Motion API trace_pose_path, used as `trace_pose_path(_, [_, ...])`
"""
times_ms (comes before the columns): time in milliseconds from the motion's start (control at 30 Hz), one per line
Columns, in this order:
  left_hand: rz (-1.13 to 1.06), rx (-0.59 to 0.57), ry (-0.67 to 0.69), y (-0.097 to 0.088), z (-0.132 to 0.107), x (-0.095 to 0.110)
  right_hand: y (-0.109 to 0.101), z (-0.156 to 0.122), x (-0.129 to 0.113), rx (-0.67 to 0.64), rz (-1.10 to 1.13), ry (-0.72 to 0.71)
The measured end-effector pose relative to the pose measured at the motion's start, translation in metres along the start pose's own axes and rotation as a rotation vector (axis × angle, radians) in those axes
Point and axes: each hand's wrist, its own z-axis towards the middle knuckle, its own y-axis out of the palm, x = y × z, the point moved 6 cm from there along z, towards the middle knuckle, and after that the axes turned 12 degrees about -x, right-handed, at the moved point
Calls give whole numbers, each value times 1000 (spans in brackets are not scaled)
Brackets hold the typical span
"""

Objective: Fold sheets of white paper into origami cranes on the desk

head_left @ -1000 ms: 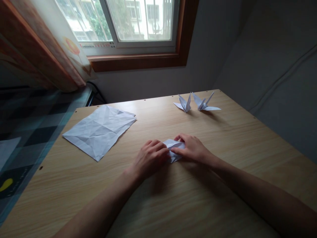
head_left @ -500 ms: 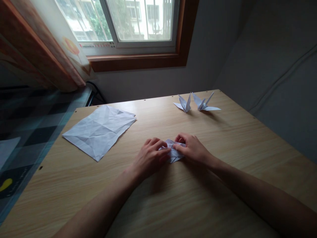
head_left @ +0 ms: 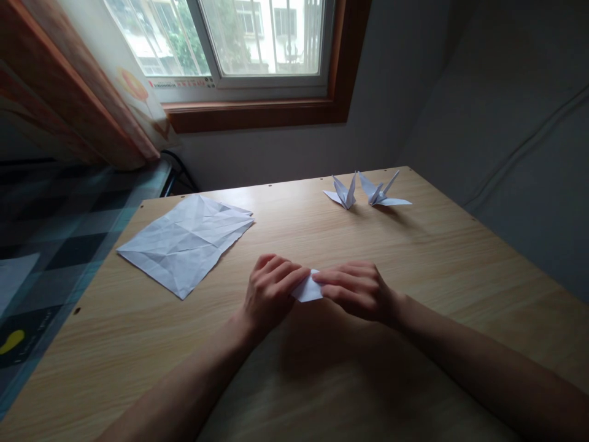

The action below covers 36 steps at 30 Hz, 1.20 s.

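Between my two hands is a small piece of folded white paper [head_left: 307, 290], its lower part showing as a smooth flap. My left hand [head_left: 275, 287] is closed on its left side, fingers bent over the top. From the other side my right hand [head_left: 356, 288] grips it, fingers stretched across the right part and pressed on the paper. Much of the paper is hidden under the fingers. Shadow below both hands suggests they are slightly above the wooden table [head_left: 294, 393].
Two white paper cranes, one on the left [head_left: 344, 193] and one on the right [head_left: 380, 194], stand near the table's far edge. Creased white paper sheets [head_left: 184, 245] lie at the left. Beyond them is a checked cloth [head_left: 78, 245], under a window [head_left: 267, 43] with a curtain.
The folded paper now shows a smooth flap instead of its creased, layered face. Both hands have closed further over it, my right fingers now lying across its front.
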Motion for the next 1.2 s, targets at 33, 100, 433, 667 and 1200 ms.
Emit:
trace_pose_path(33, [15,11,10,-1,-1,1,-1,0,-3,0,-60,-40])
trace_pose_path(100, [67,5,24,-1,-1,2,1,-1,-5,-13,-135,-85])
trace_pose_path(433, [80,-308,-35,26,2,-5,30,-10,23,-223,-77,55])
trace_pose_path(667, [105,-280,35,24,3,-2,31,-8,17,-306,-60,124])
trace_pose_path(1200, [36,-225,-20,20,2,-4,36,-10,18,-255,28,243])
